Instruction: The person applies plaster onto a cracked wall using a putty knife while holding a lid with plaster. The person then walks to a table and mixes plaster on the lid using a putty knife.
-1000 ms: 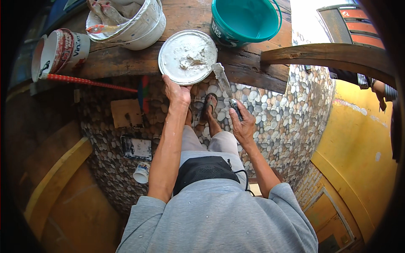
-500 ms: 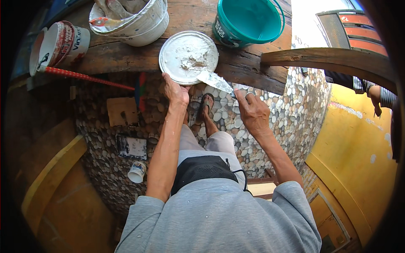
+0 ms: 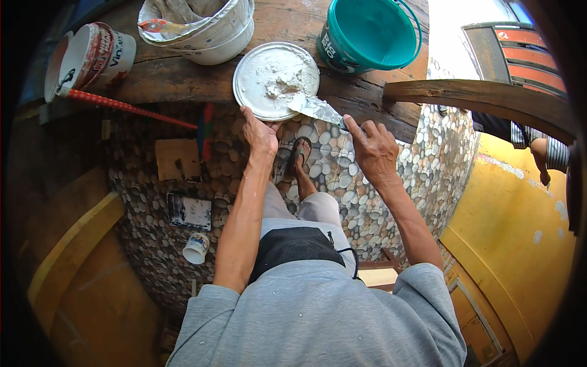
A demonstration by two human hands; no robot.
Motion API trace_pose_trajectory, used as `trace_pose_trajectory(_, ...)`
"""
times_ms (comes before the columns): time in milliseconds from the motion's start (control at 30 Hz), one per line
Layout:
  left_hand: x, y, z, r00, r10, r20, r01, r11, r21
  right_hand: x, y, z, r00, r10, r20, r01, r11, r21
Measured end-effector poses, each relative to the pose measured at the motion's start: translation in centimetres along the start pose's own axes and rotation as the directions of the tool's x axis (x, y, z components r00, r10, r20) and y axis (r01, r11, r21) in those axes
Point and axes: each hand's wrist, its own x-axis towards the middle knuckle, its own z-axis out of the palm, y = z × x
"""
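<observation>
A round white lid (image 3: pixel 244 92) carries a lumpy white paste (image 3: pixel 287 78), thickest toward its middle and right. My left hand (image 3: pixel 262 134) is closed on the lid's near edge, thumb at the rim and the other fingers partly hidden beneath. A putty knife (image 3: pixel 323 111) with a paste-smeared blade is gripped in my right hand (image 3: pixel 374 150), forefinger stretched along it. Its blade end lies on the lid's near right part, touching the paste. The knife's handle is mostly hidden in my fist.
On the wooden table (image 3: pixel 275 24) stand a paste-stained white bucket (image 3: pixel 214 43) with tools inside, a teal bucket (image 3: pixel 348 46) and a tipped paint pail (image 3: pixel 116 55). A red patterned stick (image 3: pixel 131 111) juts below. A curved wooden rail (image 3: pixel 465 92) and another person's hand (image 3: pixel 541 162) are right.
The knife blade has shifted slightly across the lid's near right part, and the paste there looks a little more gathered. Both hands keep their hold. The whole view has moved slightly.
</observation>
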Motion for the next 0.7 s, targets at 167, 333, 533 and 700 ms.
trace_pose_trajectory(167, 0.5, 0.6, -0.9, 0.999, -0.015, -0.041, 0.017, 0.998, 0.061, 0.5, 0.5, -1.5, 0.998, -0.022, 0.062, 0.018, 0.997, 0.075)
trace_pose_trajectory(333, 0.9, 0.9, -1.9, 0.998, -0.019, -0.065, 0.026, 0.994, 0.109, 1.1, 0.9, -2.2, 0.989, -0.068, 0.134, 0.061, 0.997, 0.055)
trace_pose_trajectory(533, 1.2, 0.6, -2.8, 0.999, 0.001, 0.037, -0.007, 0.99, 0.141, 1.7, 1.9, -0.9, 0.992, -0.093, 0.088, 0.09, 0.995, 0.039)
trace_pose_trajectory(700, 1.0, 0.7, -2.7, 0.997, -0.053, 0.062, 0.048, 0.995, 0.092, 1.9, 2.0, -0.4, 1.0, -0.017, 0.011, 0.015, 0.991, 0.136)
